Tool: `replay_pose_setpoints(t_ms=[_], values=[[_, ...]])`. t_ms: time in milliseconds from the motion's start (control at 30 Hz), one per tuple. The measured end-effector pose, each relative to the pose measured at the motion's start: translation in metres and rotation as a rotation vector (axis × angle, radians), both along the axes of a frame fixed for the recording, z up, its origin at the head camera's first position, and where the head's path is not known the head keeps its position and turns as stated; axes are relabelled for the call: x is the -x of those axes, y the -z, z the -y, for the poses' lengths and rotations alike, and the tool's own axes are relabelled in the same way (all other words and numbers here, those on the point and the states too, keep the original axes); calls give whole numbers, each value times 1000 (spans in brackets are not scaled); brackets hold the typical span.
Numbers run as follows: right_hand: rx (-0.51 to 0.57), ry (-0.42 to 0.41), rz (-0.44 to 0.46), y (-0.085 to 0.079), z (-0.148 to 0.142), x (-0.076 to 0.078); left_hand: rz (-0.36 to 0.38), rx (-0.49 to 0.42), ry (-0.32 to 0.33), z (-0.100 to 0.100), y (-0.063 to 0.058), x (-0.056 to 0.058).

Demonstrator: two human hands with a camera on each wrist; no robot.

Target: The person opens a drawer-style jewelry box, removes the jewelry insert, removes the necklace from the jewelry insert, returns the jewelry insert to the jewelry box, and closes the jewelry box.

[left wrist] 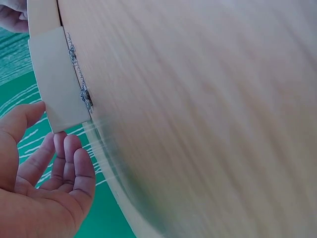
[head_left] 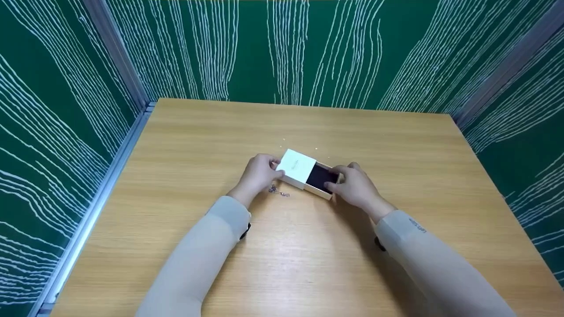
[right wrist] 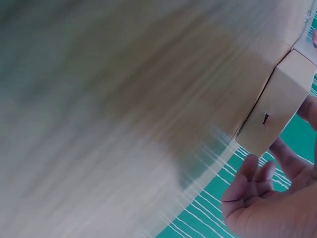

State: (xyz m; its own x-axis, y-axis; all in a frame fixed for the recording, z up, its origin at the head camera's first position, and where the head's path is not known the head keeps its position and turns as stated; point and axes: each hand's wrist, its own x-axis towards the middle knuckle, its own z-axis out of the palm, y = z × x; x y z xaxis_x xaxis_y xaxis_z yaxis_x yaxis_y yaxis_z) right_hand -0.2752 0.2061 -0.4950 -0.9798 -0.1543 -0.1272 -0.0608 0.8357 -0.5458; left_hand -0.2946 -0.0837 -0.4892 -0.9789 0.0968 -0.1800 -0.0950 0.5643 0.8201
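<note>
A small drawer-style box lies on the table, its white sleeve [head_left: 297, 166] drawn partly off a tray [head_left: 318, 191]. Inside the tray's exposed half is a dark insert [head_left: 318, 177]. My left hand [head_left: 259, 172] grips the sleeve's left end between thumb and fingers, seen also in the left wrist view. At the opposite end, my right hand [head_left: 356, 187] pinches the tray, with thumb and fingers over its inside. A thin silvery chain [head_left: 278, 191], like a bracelet or necklace, rests on the wood just in front of the box. The right wrist view shows a small dark tab [right wrist: 266, 119] on the tray's end.
The wooden table [head_left: 282, 255] extends around the box on all sides. A few tiny pale specks [head_left: 316, 149] lie just behind the box. Green walls with white streaks [head_left: 251, 53] stand at the back and both sides.
</note>
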Motion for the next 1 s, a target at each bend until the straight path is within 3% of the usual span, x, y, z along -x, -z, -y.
replay_pose_setpoints(t_ms=[300, 600, 1000], values=[[99, 33, 72, -4, -11, -5, -18, 4, -12, 1, 1, 0], [62, -25, 68, 3, -18, -8, -10, -3, -19, -1, 4, 0], [39, -35, 57, 3, -20, -6, -32, 10, 3, -1, 0, -1]])
